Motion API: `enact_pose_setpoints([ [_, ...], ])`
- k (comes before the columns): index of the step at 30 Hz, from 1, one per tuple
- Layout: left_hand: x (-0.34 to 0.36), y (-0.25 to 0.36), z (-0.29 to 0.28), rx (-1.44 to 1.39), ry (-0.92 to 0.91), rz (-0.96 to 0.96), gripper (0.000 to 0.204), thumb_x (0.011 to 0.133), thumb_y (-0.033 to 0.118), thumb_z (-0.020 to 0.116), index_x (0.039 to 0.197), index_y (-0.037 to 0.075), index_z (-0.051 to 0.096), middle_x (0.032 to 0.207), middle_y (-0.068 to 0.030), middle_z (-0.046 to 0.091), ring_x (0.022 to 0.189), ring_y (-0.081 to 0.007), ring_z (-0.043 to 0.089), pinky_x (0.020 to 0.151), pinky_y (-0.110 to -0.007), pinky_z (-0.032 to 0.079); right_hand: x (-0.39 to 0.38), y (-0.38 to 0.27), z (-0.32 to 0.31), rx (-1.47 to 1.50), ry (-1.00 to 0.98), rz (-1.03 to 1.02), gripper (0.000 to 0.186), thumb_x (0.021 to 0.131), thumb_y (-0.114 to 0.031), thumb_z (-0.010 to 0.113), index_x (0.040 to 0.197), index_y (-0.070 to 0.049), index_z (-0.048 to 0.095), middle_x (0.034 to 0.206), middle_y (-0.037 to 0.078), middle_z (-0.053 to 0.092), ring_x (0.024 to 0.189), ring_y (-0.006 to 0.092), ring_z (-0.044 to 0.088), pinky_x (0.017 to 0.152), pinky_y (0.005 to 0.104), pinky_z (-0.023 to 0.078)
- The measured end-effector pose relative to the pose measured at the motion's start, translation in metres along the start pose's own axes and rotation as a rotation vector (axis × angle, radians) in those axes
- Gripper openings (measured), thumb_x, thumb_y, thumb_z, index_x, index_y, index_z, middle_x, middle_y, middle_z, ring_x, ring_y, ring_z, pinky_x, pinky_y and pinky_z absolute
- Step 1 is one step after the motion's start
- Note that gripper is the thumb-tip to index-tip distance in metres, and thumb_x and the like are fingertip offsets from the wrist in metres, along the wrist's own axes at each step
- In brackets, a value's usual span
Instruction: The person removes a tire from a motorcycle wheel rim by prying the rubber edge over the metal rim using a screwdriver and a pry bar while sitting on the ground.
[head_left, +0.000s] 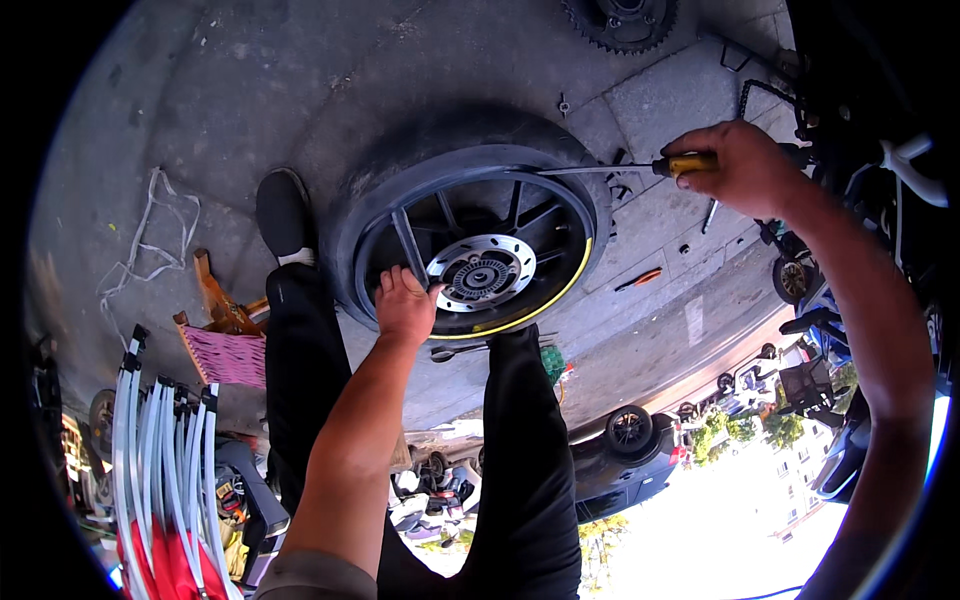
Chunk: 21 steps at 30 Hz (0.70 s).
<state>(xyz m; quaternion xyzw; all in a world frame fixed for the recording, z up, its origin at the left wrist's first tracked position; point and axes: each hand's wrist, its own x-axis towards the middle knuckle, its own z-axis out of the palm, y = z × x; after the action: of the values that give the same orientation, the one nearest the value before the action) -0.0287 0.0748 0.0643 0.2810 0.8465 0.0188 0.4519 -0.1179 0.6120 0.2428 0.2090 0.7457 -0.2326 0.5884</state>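
Note:
A motorcycle wheel [568, 270] with black spokes, a yellow-striped rim and a silver disc [508, 250] at its hub is in front of me, with a black tyre [450, 137] around it. My right hand [735, 168] grips the yellow handle of a long screwdriver [600, 169]. Its shaft reaches left to the far side, where the tip lies between tyre and rim. Close to the hub, my left hand [405, 305] is closed on the lower end of a flat grey tyre lever [407, 238]. The lever's other end meets the rim's left side.
Orange-handled pliers [640, 278] lie on the pavement right of the wheel. A toothed sprocket [625, 20] is at the far edge. To the left are a white cord [150, 240], a low stool with pink webbing [225, 350] and folded white poles [155, 450]. My shoe [285, 215] stands beside the tyre.

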Motion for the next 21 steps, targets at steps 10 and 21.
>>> enact_pose_setpoints([
  [10, 0.001, -0.002, 0.002, 0.009, 0.057, 0.001, 0.067, 0.090, 0.047, 0.084, 0.123, -0.002, 0.053, 0.127, -0.0214, 0.060, 0.121, -0.0409, 0.058, 0.097, -0.054, 0.050, -0.089, -0.077, 0.103, 0.031, 0.156, -0.014, 0.051, 0.102, -0.012, 0.061, 0.152, -0.009, 0.055, 0.105, 0.022, 0.069, 0.086, 0.0418, 0.073, 0.077, 0.0519, 0.061],
  [21, -0.001, 0.002, -0.003, 0.021, 0.073, 0.026, 0.062, 0.093, 0.044, 0.080, 0.121, -0.003, 0.050, 0.120, -0.0215, 0.060, 0.118, -0.0429, 0.058, 0.095, -0.056, 0.052, -0.043, -0.047, 0.051, 0.069, 0.016, 0.122, 0.041, 0.106, -0.019, 0.065, 0.147, -0.020, 0.068, 0.130, 0.015, 0.075, 0.113, 0.0310, 0.075, 0.101, 0.0422, 0.060],
])
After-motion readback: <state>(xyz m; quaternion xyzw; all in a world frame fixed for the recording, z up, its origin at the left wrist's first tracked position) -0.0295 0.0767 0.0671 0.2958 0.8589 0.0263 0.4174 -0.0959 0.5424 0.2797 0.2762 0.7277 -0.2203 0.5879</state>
